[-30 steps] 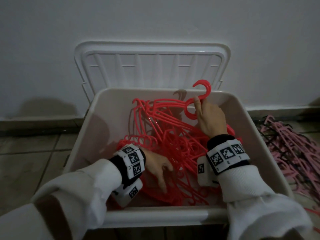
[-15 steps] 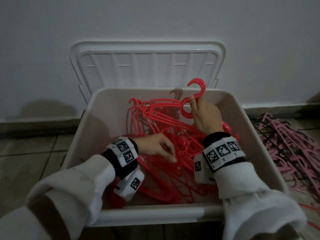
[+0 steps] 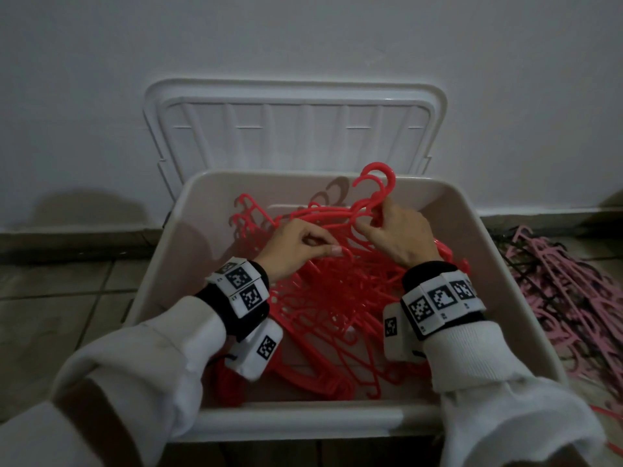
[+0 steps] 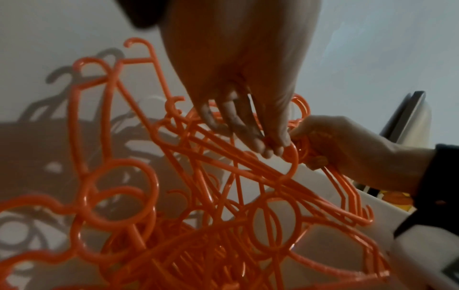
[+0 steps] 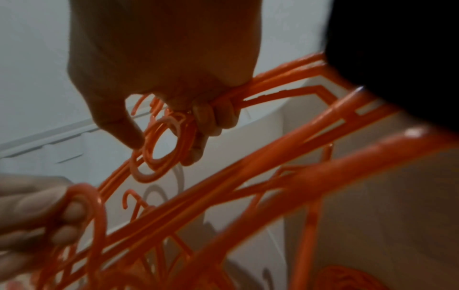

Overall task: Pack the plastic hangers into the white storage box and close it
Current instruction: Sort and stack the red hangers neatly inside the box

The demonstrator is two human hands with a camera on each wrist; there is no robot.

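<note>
Your right hand (image 3: 399,235) has its grip clamped on a bunch of red hangers (image 3: 340,288) near their hooks, over the far side of the white box (image 3: 202,230). Your left hand (image 3: 293,246) pinches one hanger's hook just beside it. The lid (image 3: 293,129) stands open against the wall (image 3: 303,38). Pink hangers (image 3: 569,291) lie on the floor (image 3: 50,315) to the right.

The white storage box (image 3: 202,230) sits open in the middle of the frame, on the floor against the wall, its ribbed lid (image 3: 296,126) standing upright behind it at upper centre. Inside lies a tangled heap of red plastic hangers (image 3: 337,298), thin-barred with round hooks, filling the box's centre and right. One small bunch (image 3: 374,193) is lifted at the box's far side, hooks poking above the rim.
</note>
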